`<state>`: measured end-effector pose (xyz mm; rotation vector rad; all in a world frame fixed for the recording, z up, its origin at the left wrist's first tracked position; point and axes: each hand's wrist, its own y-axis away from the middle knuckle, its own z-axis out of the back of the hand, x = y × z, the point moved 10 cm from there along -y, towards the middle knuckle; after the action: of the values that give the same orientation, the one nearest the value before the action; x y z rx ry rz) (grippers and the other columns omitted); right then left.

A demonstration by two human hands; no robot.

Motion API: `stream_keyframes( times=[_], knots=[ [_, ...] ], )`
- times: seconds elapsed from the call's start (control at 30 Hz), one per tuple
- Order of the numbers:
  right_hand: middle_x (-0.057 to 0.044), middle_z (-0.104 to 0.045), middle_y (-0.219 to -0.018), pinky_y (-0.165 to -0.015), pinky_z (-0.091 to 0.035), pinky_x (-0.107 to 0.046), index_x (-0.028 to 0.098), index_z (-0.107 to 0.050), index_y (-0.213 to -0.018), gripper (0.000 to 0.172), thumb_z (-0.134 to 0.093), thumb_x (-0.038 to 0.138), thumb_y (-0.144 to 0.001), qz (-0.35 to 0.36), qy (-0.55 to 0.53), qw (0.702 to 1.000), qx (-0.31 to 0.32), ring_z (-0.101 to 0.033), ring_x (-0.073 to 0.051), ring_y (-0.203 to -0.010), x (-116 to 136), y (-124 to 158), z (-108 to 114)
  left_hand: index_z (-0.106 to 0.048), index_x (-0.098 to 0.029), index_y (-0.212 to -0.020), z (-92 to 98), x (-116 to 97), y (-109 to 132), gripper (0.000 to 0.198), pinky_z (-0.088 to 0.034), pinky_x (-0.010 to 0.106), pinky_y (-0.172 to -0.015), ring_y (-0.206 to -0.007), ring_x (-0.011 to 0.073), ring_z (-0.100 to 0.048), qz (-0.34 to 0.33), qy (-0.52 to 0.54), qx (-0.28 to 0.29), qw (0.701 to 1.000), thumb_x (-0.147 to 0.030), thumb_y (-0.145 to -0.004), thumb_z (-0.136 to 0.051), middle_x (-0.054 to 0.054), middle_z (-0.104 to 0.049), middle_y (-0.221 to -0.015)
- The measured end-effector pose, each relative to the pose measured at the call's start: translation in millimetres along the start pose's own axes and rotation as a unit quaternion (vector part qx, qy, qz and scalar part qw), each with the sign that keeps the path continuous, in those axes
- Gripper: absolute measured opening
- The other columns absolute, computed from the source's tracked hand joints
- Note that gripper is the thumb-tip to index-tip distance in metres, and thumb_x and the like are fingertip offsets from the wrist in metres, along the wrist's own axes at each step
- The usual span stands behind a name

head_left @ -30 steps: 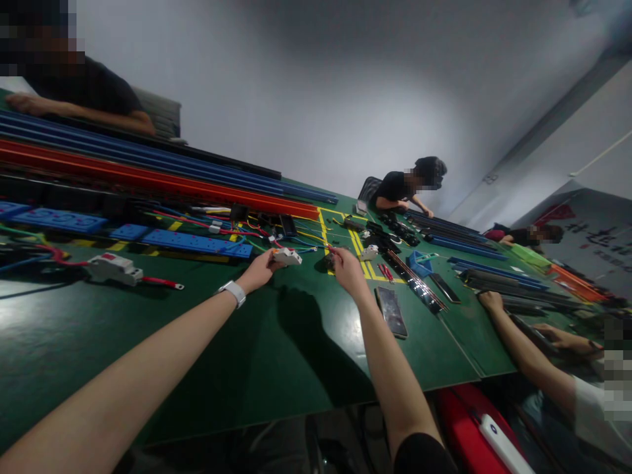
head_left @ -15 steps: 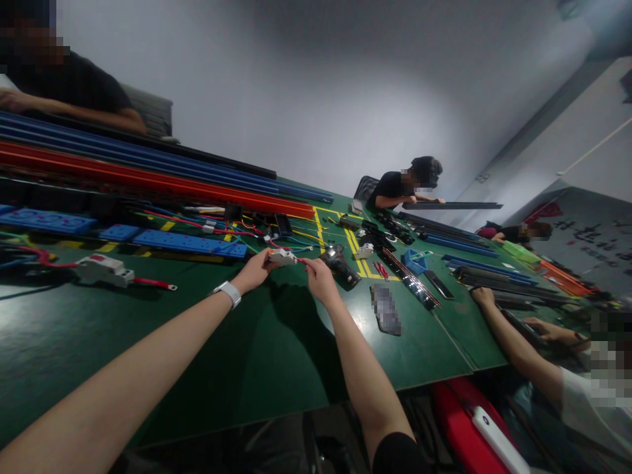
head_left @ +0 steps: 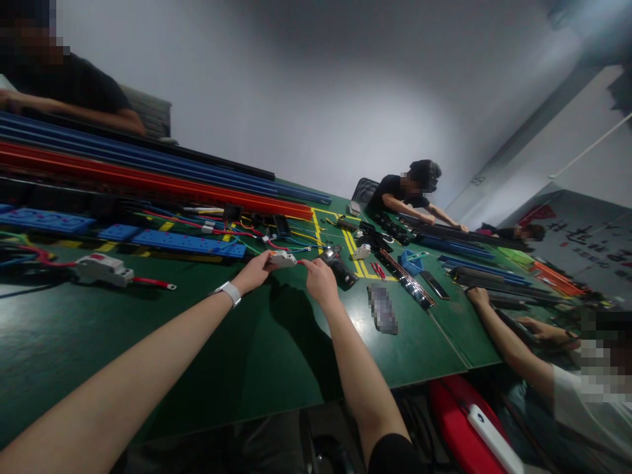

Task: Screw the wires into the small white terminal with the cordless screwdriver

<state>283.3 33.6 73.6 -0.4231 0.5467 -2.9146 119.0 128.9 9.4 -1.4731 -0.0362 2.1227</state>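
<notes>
In my left hand [head_left: 257, 271] is a small white circuit breaker [head_left: 283, 259], held by its left end just above the green table. My right hand [head_left: 320, 279] pinches a short red wire [head_left: 301, 262] at the breaker's right end; most of that wire is hidden by my fingers. Right behind my right hand lies a dark power drill [head_left: 340, 266]. A second white circuit breaker [head_left: 105, 270] rests at the left, with a red lead ending in a ring lug pointing right. Another small white breaker [head_left: 362, 251] sits beyond the drill.
Blue socket strips [head_left: 190, 242], loose coloured wires and a long orange rail [head_left: 162, 181] line the table's far left side. A phone [head_left: 382, 308], red-handled pliers [head_left: 378, 270] and a blue box [head_left: 411, 261] lie to the right. Several co-workers sit around the table.
My hands keep their hold on the breaker and wire, almost unmoved. Across the table, a co-worker's arms and the dark rail there have come down lower.
</notes>
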Motion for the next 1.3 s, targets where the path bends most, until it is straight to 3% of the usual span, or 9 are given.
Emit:
stream_keyframes(
  times=[0.2,0.5,0.8,1.03,1.3],
  knots=[
    [-0.011,-0.064,-0.113,-0.091,-0.043,-0.033,0.022,-0.067,-0.133,0.045,-0.043,0.009,-0.097,0.012,0.069,0.997,0.009,-0.057,-0.024,-0.103,2,1,2,-0.062,-0.018,-0.119,-4.7,6,0,0.034,-0.051,0.041,-0.099,-0.11,0.0284,-0.067,0.002,-0.062,0.015,0.998,-0.032,-0.088,-0.056,0.012,-0.072,-0.119],
    [-0.009,-0.065,-0.113,-0.092,-0.046,-0.027,0.021,-0.068,-0.131,0.047,-0.044,0.005,-0.094,0.022,0.011,1.0,0.01,-0.059,-0.02,-0.101,-8,4,-9,-0.064,-0.019,-0.124,-8.5,9,-1,0.039,-0.048,0.041,-0.104,-0.116,0.029,-0.065,0.006,-0.084,0.03,0.996,-0.032,-0.089,-0.053,0.013,-0.071,-0.125],
    [-0.011,-0.064,-0.112,-0.091,-0.045,-0.032,0.02,-0.07,-0.128,0.046,-0.045,0.004,-0.093,0.047,0.04,0.998,-0.009,-0.057,-0.023,-0.1,-3,5,-8,-0.064,-0.019,-0.124,-12.1,11,-1,0.04,-0.048,0.041,-0.105,-0.116,0.0291,-0.066,0.008,-0.082,0.04,0.996,-0.031,-0.087,-0.054,0.012,-0.071,-0.125],
    [-0.009,-0.064,-0.108,-0.089,-0.047,-0.026,0.021,-0.073,-0.123,0.04,-0.044,0.008,-0.098,0.018,-0.047,0.999,-0.013,-0.06,-0.018,-0.098,-14,3,-18,-0.063,-0.018,-0.124,-13.7,8,1,0.04,-0.048,0.042,-0.104,-0.115,0.0297,-0.065,0.012,-0.101,0.054,0.993,-0.028,-0.086,-0.052,0.013,-0.07,-0.125],
    [-0.009,-0.065,-0.11,-0.088,-0.048,-0.025,0.019,-0.073,-0.121,0.032,-0.047,0.02,-0.103,-0.012,-0.083,0.996,-0.003,-0.062,-0.016,-0.096,-22,5,-30,-0.067,-0.018,-0.114,-13.2,-10,4,0.033,-0.048,0.043,-0.103,-0.112,0.0297,-0.064,-0.035,-0.138,0.05,0.989,-0.024,-0.086,-0.05,0.013,-0.071,-0.119]
  ],
)
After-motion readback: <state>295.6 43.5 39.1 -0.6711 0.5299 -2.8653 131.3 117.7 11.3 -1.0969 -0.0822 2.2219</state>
